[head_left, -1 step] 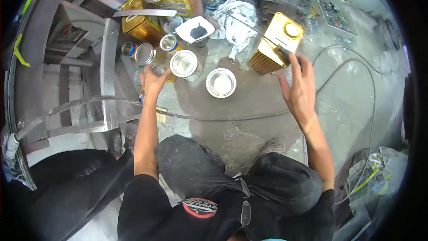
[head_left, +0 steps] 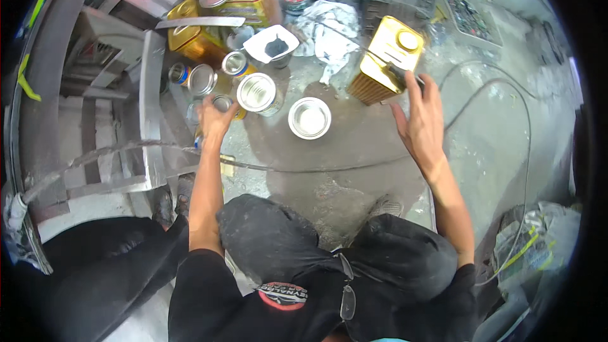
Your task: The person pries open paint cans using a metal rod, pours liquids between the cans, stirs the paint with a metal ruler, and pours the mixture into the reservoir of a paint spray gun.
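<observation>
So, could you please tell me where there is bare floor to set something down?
The floor is bare between the lone open can and the hose, and right of the right hand, inside the cable's curve. It is crowded around the left hand, beside small tins, and beyond, among gold tins, white tray and cloth.

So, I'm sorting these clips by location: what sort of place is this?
It looks like a workshop, perhaps a painting corner: round metal cans and a rectangular gold tin stand on a stained grey floor, with a crumpled white rag behind.
</observation>
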